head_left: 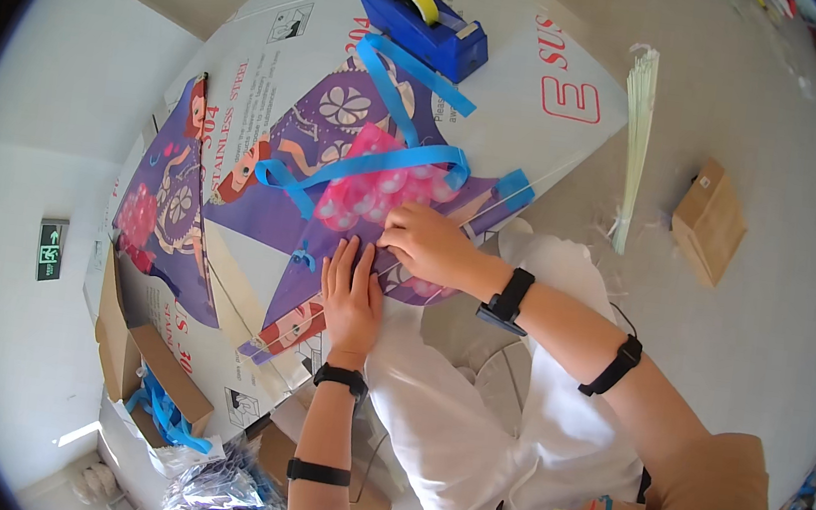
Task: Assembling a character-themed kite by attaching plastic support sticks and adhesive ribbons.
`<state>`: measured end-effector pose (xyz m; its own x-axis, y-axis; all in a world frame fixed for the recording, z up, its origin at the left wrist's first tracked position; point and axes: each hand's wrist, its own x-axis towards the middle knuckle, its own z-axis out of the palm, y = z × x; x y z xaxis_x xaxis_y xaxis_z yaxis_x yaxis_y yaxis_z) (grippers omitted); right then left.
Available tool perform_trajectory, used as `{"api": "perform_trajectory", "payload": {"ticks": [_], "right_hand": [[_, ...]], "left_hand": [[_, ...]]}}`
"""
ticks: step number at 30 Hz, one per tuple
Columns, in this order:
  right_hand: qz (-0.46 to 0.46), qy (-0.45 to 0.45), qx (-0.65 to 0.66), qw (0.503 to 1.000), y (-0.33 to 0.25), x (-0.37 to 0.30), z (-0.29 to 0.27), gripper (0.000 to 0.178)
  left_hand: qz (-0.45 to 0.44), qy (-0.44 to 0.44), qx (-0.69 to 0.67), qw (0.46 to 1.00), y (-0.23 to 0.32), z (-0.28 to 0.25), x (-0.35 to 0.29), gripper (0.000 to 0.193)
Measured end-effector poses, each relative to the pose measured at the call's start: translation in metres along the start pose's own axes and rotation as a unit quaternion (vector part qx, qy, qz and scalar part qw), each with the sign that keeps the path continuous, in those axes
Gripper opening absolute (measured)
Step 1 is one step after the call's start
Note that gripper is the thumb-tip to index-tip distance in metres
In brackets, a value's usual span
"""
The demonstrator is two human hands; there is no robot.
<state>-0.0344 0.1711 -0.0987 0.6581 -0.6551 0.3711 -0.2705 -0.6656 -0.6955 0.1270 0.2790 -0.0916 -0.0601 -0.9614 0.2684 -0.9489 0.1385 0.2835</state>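
Observation:
A purple printed kite (250, 211) with a red-haired cartoon figure and pink bubbles lies on the table in front of me. My left hand (353, 299) rests flat on its near part, fingers stretched out. Just to the right, my right hand (429, 247) is closed in a pinch low over the same sheet; what is between its fingertips is hidden. Blue ribbon tails (378, 163) lie loosely across the kite beyond my hands. A small blue piece (304, 255) lies beside my left fingertips. Thin pale rods run along the sheet's near side.
A blue tape dispenser (437, 45) stands at the table's far side. Another purple kite (161, 197) lies at left. An open carton (175, 370) holds blue pieces, near clear plastic bags (230, 492). Pale sticks (634, 145) and a brown box (710, 221) are at right.

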Motion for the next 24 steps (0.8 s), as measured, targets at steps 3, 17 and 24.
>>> {"api": "perform_trajectory", "payload": {"ticks": [3, 17, 24], "right_hand": [[0.015, 0.201, -0.119, 0.972, -0.018, 0.021, -0.023, 0.045], [0.264, 0.246, 0.148, 0.921, 0.045, 0.07, -0.127, 0.021], [0.144, 0.266, 0.345, 0.888, -0.08, 0.109, -0.141, 0.021]], "left_hand": [[-0.017, 0.002, -0.014, 1.0, -0.005, -0.002, -0.006, 0.039], [-0.02, 0.035, -0.079, 0.996, -0.002, -0.002, -0.004, 0.039], [-0.065, 0.047, -0.223, 0.971, -0.017, -0.011, -0.01, 0.046]]}}
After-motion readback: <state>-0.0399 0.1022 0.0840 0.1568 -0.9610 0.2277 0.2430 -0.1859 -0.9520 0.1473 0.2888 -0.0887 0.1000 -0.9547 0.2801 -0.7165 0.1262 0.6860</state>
